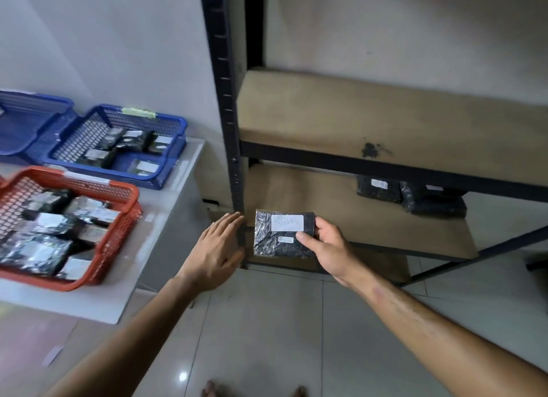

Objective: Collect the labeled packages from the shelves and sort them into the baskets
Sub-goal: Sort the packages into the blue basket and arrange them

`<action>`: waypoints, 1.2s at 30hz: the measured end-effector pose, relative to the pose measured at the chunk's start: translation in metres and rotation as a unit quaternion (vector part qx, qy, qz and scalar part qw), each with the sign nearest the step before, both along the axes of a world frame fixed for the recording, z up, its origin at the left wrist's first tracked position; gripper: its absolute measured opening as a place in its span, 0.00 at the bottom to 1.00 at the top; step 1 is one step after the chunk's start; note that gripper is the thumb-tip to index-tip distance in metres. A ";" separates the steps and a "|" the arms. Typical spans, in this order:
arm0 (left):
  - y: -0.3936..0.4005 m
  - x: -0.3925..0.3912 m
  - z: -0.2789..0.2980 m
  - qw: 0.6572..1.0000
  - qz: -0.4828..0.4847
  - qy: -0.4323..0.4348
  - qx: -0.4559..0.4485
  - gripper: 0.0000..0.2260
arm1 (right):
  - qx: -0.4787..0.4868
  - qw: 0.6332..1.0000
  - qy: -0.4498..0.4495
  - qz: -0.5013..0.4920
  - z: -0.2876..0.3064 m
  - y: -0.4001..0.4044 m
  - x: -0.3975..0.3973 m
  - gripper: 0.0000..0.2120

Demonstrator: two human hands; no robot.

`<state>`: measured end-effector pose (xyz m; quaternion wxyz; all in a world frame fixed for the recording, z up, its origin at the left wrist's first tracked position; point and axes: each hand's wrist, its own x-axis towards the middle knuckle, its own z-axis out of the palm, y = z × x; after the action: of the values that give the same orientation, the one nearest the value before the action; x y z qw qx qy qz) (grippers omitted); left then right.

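Your right hand (327, 250) pinches a black package (281, 233), a flat, roughly rectangular pouch of glossy, crinkled plastic film that catches the light in small creases. A white rounded label (287, 223) sits on its upper face with faint handwriting you cannot read clearly, and a smaller pale sticker (286, 240) lies lower down. The package is held upright in the air just in front of the lowest shelf board (385, 221), with your thumb pressed across its face near the lower right and your fingers wrapped behind its right edge, so most of the pouch juts out to the left of your grasp.

Your left hand (218, 252) is flat with straight fingers, holding nothing, its fingertips touching the dark perforated metal upright (225, 100) of the shelf, just beside the package's left edge.

The shelf boards are matte brown fibreboard in a black steel frame; the middle board (385, 123) carries a dark stain. 2 more black wrapped packages (412, 195) lie further back on the lowest board, to the right, each with a white label.

To your left, on a white table (142, 248), an orange latticed plastic basket (118, 233) and a blue one (166, 165) each hold several similar labelled pouches. Another blue basket (29, 123) sits behind. The floor is pale glossy tile (267, 337).
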<state>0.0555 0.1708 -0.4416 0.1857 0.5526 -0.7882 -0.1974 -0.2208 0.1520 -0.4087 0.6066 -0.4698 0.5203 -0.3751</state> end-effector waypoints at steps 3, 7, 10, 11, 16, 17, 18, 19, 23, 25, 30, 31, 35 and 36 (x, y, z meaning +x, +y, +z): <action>0.007 0.046 0.013 1.000 0.021 0.001 -0.010 0.32 | -0.002 1.000 -0.005 0.015 0.019 -0.004 0.041 0.13; 0.017 0.124 0.027 0.999 0.051 -0.002 -0.012 0.32 | -0.014 0.999 -0.003 0.032 0.038 -0.012 0.112 0.13; 0.024 0.195 0.042 0.997 0.075 0.000 -0.011 0.32 | -0.024 0.999 -0.003 0.040 0.050 -0.018 0.179 0.12; 0.027 0.220 0.047 0.997 0.078 -0.003 -0.008 0.32 | -0.028 0.999 -0.004 0.041 0.054 -0.019 0.203 0.12; 0.036 0.344 0.076 0.996 0.087 -0.013 -0.012 0.29 | -0.030 0.999 -0.015 0.032 0.066 -0.024 0.316 0.11; 0.038 0.365 0.082 0.996 0.088 -0.014 -0.012 0.29 | -0.028 0.999 -0.020 0.030 0.068 -0.026 0.337 0.11; 0.038 0.385 0.088 0.996 0.090 -0.016 -0.012 0.29 | -0.026 0.999 -0.025 0.028 0.071 -0.027 0.358 0.11; 0.038 0.403 0.093 0.995 0.093 -0.020 -0.012 0.30 | -0.023 0.999 -0.028 0.027 0.073 -0.028 0.377 0.10; 0.032 0.469 0.107 0.992 0.116 -0.037 -0.019 0.29 | -0.013 0.999 -0.036 0.035 0.076 -0.040 0.442 0.11; 0.023 0.499 0.107 0.991 0.125 -0.043 -0.014 0.28 | -0.015 0.998 -0.030 0.051 0.074 -0.051 0.470 0.10; -0.005 0.566 0.108 0.985 0.163 -0.057 0.018 0.29 | -0.024 0.997 -0.004 0.074 0.069 -0.094 0.535 0.12; -0.011 0.578 0.109 0.984 0.166 -0.059 0.018 0.29 | -0.024 0.997 0.000 0.072 0.067 -0.104 0.548 0.13; -0.034 0.622 0.115 0.976 0.207 -0.048 0.038 0.28 | -0.016 0.998 0.017 0.053 0.064 -0.141 0.600 0.23; -0.040 0.633 0.115 0.974 0.216 -0.041 0.052 0.28 | -0.016 0.998 0.024 0.052 0.063 -0.150 0.613 0.24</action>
<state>0.6883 0.1306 -0.3268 0.1628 0.7265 -0.6456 -0.1701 0.3926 0.0024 -0.3453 0.6050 -0.5143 0.5038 -0.3400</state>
